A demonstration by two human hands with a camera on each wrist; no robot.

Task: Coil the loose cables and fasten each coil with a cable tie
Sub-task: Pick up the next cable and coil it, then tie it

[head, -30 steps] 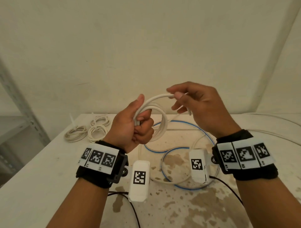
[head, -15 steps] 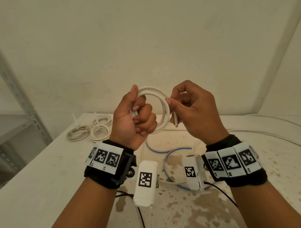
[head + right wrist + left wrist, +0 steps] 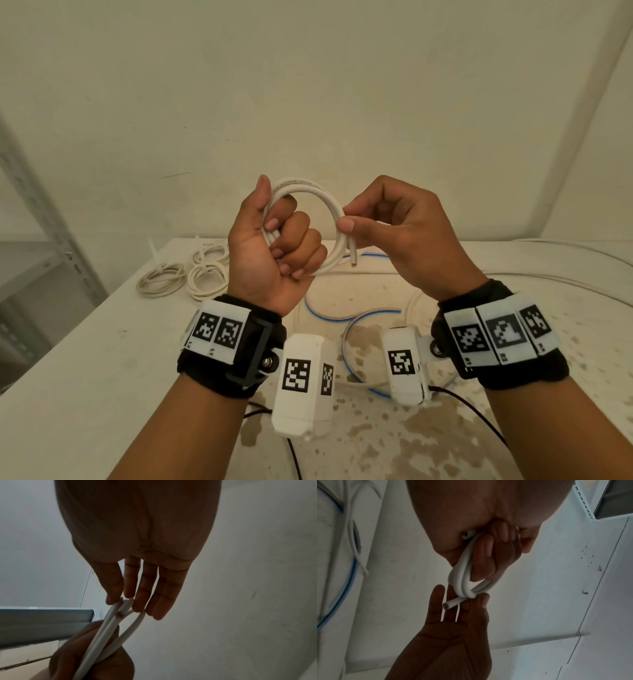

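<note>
A small coil of white cable [image 3: 334, 214] [image 3: 464, 577] [image 3: 106, 630] is held up in the air in front of the wall. My left hand [image 3: 274, 240] grips the coil's left side in a closed fist. My right hand [image 3: 373, 219] pinches the coil's right side between thumb and forefinger; its other fingers stay fairly straight. The cable's cut end [image 3: 353, 261] [image 3: 447, 605] pokes out below that pinch. A white cable tie [image 3: 153, 251] stands up at the table's far left.
Three finished white coils [image 3: 191, 274] lie at the table's [image 3: 85, 377] far left. Loose white and blue-striped cable [image 3: 349, 313] loops on the stained tabletop under my hands, and more white cable [image 3: 565, 277] runs along the right. A grey metal shelf [image 3: 41, 240] stands to the left.
The last loose length has been wound in, so the coil is closed with only the cut end free. Both hands rose slightly, and my right hand moved in against the coil.
</note>
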